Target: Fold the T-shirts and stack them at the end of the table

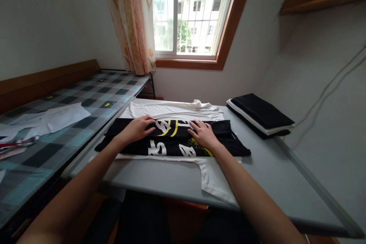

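A black T-shirt (171,148) with white and yellow print lies folded into a wide strip across the table. Beneath it a white T-shirt (171,108) is spread out, showing beyond the far edge and along the near side, where a part of it reaches the table's front edge. My left hand (139,127) rests on the left half of the black T-shirt, fingers stretched toward the print. On the right half lies my right hand (203,133), palm down with its fingers spread over the print. Neither hand grips the cloth.
A stack of folded black and white clothes (259,112) sits at the table's right side by the wall. The grey table (268,175) stands beside a bed with a checked cover (85,103), where papers (63,118) lie. Behind are a curtain (134,23) and a barred window (197,15).
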